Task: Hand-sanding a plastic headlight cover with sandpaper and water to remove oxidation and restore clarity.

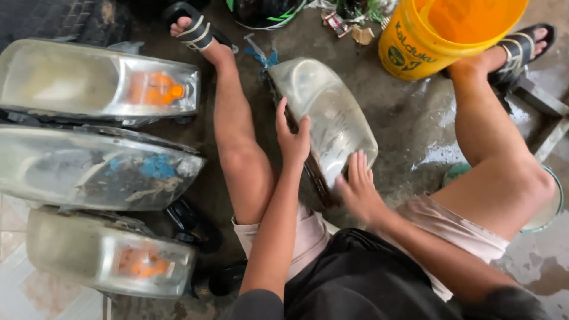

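On wet concrete floor, seen from above, left to right:

Far left: three cloudy plastic car headlamps stacked side by side; top one with orange indicator lens, middle one smeared with blue flecks, bottom one dull and yellowed.

Centre: hazy clear-plastic headlamp propped on edge between bare knees, lens turned up and to the right, black housing edge facing left.

Left hand: grip closed over black left rim of propped headlamp, thumb on lens side, steadying.

Right hand: fingers flat and together, palm pressed on lower end of lens; nothing pinched, an open flat press rather than a clasp.

Upper right: yellow plastic bucket, just beyond headlamp, beside sandalled foot.

Far right: pale green basin rim, mostly hidden behind right thigh.

Doing it well, as judged: keep rim hold firm so lamp stays tilted; rub with even pressure in overlapping passes across whole lens; keep surface wet; avoid pressing hard near thin edges.
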